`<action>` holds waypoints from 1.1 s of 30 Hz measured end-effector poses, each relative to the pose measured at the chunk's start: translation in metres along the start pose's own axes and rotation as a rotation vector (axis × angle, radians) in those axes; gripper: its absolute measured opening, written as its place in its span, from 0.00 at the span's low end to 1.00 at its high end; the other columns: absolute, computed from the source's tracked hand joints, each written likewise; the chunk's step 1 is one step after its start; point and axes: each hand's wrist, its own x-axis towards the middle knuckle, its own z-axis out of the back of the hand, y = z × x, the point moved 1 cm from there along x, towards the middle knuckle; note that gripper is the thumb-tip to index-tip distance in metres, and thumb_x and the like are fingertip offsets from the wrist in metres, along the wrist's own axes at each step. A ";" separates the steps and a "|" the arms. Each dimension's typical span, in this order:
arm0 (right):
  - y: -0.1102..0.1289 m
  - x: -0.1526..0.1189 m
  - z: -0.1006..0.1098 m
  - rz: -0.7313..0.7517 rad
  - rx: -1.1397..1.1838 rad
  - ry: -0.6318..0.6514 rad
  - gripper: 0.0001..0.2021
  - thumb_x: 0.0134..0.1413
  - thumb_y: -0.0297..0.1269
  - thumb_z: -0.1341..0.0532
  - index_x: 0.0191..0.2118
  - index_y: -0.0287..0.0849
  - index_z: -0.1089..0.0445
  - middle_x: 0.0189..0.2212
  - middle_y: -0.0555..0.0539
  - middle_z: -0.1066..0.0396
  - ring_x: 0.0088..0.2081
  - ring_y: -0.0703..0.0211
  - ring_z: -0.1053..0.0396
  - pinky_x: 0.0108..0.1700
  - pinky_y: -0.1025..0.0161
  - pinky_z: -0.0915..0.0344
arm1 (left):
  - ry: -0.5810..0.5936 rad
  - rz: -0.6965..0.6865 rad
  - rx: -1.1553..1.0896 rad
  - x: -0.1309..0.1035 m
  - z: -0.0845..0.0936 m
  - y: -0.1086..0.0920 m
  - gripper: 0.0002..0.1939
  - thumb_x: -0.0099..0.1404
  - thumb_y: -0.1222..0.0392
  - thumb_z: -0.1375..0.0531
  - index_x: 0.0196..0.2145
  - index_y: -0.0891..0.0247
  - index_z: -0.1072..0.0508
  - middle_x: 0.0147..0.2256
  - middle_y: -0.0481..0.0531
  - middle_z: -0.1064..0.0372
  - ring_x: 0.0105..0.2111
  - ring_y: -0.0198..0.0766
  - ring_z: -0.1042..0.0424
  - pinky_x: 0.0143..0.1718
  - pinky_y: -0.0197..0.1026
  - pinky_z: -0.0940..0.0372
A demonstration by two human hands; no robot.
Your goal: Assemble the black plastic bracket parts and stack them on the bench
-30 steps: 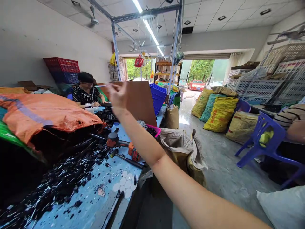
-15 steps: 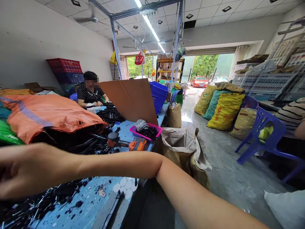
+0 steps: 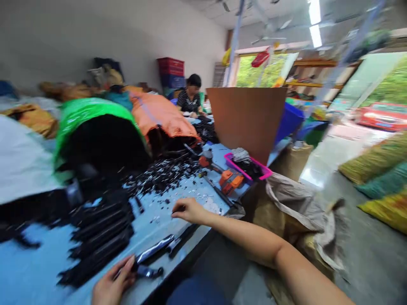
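Observation:
At the bottom left of the head view, my left hand (image 3: 113,279) is closed round the black end of a shiny chrome tube (image 3: 155,249). A shorter dark, glossy piece (image 3: 149,272) lies close beside that tube near the table edge. My right hand (image 3: 190,210) hovers over the blue table (image 3: 47,258) with thumb and fingers pinched together; whatever is in them, if anything, is too small and blurred to name. Loose small black and silver parts (image 3: 162,176) are scattered beyond it. Long black pieces (image 3: 101,237) lie in a row left of the tube.
Beyond my right hand lie an orange cordless power tool (image 3: 230,181) and a pink-rimmed basket (image 3: 265,173). Green (image 3: 95,106) and orange (image 3: 162,112) sacks gape along the table's left. Behind a cardboard sheet (image 3: 244,123) another person (image 3: 190,99) sits. An open sack (image 3: 286,192) stands on the right.
The view has swung left and down. My right arm, which stretched across the picture, now reaches over the table with pinched fingers. My left hand with the chrome tube has come into view.

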 end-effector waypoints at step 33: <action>-0.059 -0.040 -0.015 0.592 -0.479 0.433 0.24 0.56 0.45 0.43 0.57 0.45 0.41 0.40 0.42 0.32 0.41 0.57 0.34 0.42 0.60 0.37 | 0.149 -0.882 0.978 -0.032 -0.066 -0.012 0.26 0.56 0.49 0.40 0.49 0.63 0.37 0.47 0.59 0.37 0.49 0.49 0.40 0.51 0.51 0.46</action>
